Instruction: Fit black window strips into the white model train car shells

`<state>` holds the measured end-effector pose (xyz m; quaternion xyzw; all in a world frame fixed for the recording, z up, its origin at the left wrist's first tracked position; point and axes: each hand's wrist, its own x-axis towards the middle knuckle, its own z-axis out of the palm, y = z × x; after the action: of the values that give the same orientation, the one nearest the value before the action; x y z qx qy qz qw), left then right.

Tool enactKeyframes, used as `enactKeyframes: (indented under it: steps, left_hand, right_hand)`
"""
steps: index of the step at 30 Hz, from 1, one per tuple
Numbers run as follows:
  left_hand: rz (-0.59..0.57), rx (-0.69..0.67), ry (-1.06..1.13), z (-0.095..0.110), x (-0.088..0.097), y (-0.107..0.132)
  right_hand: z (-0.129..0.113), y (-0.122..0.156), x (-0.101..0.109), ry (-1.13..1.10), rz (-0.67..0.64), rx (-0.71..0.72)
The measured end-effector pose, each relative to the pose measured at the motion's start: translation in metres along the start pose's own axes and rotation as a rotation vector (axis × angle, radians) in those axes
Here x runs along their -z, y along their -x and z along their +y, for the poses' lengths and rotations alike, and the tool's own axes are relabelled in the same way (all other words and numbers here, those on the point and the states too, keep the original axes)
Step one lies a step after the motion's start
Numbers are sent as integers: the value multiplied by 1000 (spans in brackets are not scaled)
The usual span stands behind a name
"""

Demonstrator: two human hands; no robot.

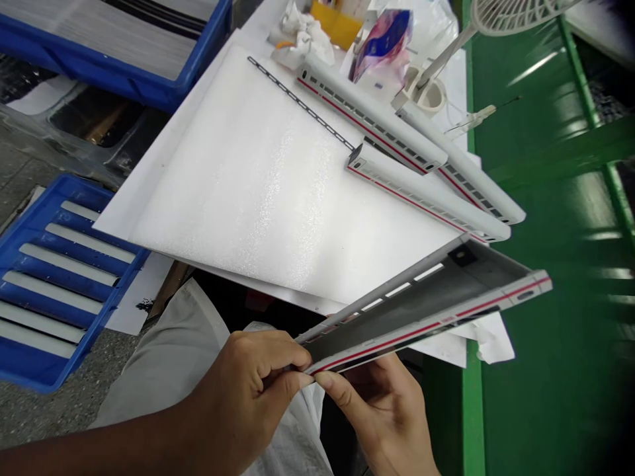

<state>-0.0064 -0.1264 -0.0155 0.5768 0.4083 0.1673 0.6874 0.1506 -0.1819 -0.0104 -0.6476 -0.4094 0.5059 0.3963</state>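
Note:
My left hand (248, 380) and my right hand (381, 416) both pinch the near end of a white model railcar shell (421, 311) with a red stripe. Its grey hollow inside faces up, and its far end reaches out over the green surface. Beyond it, on a white foam sheet (278, 178), lie several similar shells, including one (421, 192) nearest my hands and one (372, 112) further back. A thin dark perforated strip (297, 99) lies along the foam's far edge, its end meeting a shell.
A blue tray of white strips (54, 277) sits at the left, with another blue tray (99, 39) at the top left. Crumpled tissue (302, 39), a yellow item (337, 23) and a printed plastic bag (381, 43) lie beyond the foam. A white fan (516, 10) stands above a green bench (555, 330).

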Motion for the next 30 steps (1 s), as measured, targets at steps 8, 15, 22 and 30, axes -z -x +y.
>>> enactKeyframes:
  steps: [8,15,22,30]
  left_hand:
    - [91,1,53,16,3,-31]
    - [133,-77,30,32,3,-52]
    - [122,-132,-25,36,-1,-56]
    - [41,-112,67,40,1,-64]
  right_hand:
    - [-13,-30,4,-36,169,84]
    - [-24,-42,21,-117,91,87]
    - [-25,-45,23,-195,102,89]
    - [-9,-45,26,-140,158,158]
